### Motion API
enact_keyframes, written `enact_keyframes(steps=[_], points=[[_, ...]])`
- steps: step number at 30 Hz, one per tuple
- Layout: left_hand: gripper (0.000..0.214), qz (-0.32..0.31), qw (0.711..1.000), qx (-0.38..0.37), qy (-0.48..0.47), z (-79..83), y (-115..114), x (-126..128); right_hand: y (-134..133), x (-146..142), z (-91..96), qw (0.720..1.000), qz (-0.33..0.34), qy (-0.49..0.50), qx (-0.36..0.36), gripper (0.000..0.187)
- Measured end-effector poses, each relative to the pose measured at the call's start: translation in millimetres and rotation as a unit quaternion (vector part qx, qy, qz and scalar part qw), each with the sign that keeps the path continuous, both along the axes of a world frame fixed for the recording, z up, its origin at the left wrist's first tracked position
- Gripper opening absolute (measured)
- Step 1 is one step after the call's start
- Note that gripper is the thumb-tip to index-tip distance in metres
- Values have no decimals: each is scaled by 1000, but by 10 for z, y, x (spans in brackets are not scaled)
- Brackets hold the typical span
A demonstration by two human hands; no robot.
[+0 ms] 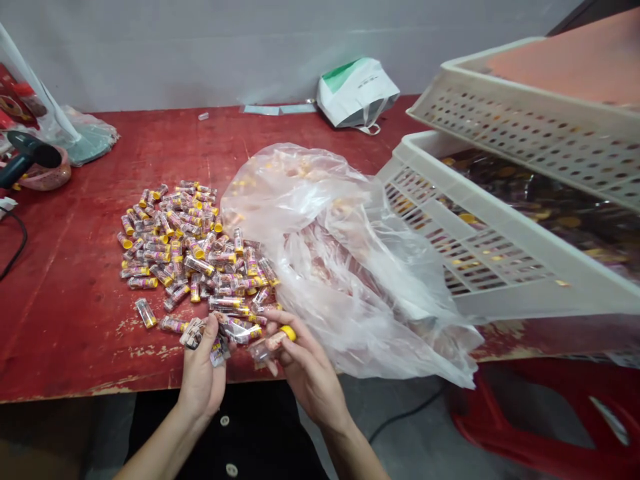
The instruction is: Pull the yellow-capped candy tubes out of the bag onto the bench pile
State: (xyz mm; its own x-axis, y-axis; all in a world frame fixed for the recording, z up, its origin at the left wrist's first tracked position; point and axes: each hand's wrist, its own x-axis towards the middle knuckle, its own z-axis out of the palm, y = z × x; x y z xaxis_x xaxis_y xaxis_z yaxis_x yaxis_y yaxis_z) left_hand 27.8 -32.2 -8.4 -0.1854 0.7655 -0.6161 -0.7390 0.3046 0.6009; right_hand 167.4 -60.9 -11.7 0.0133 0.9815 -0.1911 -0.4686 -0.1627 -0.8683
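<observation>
My left hand, at the table's front edge, is closed on a small bunch of printed plastic sleeves, its thumb pressed on top. Just to the right, my right hand grips a small clear tube with a yellow cap. This tube lies tilted across the fingers and shows no printed wrap, with something pale pinkish inside. Beyond both hands spreads a heap of small wrapped tubes with yellow caps. A large translucent plastic bag, with more yellow-capped tubes showing through it, lies right of the heap.
White perforated crates stand stacked at the right, the lower one holding many tubes. A white and green bag rests by the wall. At the left are a dark hair dryer and a stand's base. A red stool is below the table.
</observation>
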Motion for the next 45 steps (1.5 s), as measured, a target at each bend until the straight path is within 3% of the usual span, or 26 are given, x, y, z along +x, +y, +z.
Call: enact_keyframes(steps=[4, 9, 12, 14, 17, 20, 23, 28, 33, 38, 41, 45], points=[[35, -29, 999, 13, -8, -31, -6, -1, -40, 41, 24, 993, -68, -96, 34, 32], [32, -66, 996, 60, 28, -50, -35, 10, -53, -37, -21, 953, -164, -221, 125, 19], [36, -59, 996, 47, 44, -30, -36, 14, -83, -50, -60, 927, -198, -258, 184, 19], [37, -50, 998, 27, 32, -24, -27, 14, -120, -21, -78, 926, -204, -263, 178, 17], [36, -34, 999, 18, 18, -41, -12, 19, -169, 37, -95, 962, -162, -192, 104, 16], [38, -29, 999, 30, 17, -64, -14, 38, -153, 42, -102, 993, -62, -91, 33, 22], [39, -44, 998, 41, 25, -67, -43, 52, -69, -22, -97, 991, -18, -132, 18, 21], [39, -61, 995, 49, 59, -62, -104, 34, 37, -123, -74, 948, -31, -294, 116, 4], [39, -16, 998, 29, 48, -66, -132, 73, 43, -148, -56, 957, 2, -265, 118, 19], [39, -23, 998, 32, 56, -102, -113, 86, 35, -151, -71, 945, -9, -297, 139, 22], [32, -3, 998, 18, 52, -109, -69, 32, 9, -103, -95, 972, 7, -218, 89, 24], [32, -26, 999, 14, 38, -81, -39, -17, -56, -4, -110, 996, 44, -77, 10, 24]])
